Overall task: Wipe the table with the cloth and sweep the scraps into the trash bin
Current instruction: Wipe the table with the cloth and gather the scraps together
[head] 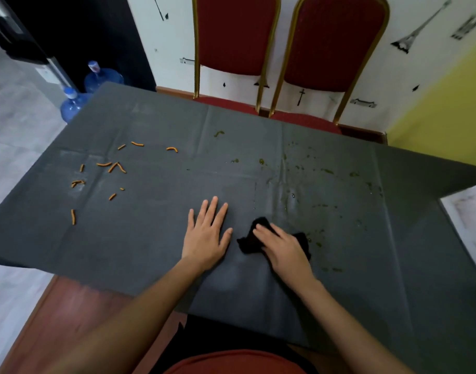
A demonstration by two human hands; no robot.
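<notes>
A dark grey cover lies over the table (156,238). My right hand (284,251) presses down on a crumpled black cloth (249,242) near the table's middle front. My left hand (206,236) rests flat on the cover just left of the cloth, fingers spread, holding nothing. Several orange scraps (114,166) are scattered over the left part of the table. Greenish wet spots and smears (326,171) dot the right part, beyond and to the right of the cloth. No trash bin is in view.
Two red chairs with gold frames (235,49) stand against the far edge. Two blue water bottles (75,103) sit on the floor at the far left corner. A printed sheet (466,214) lies at the table's right edge. Bare wood (69,306) shows at the front left.
</notes>
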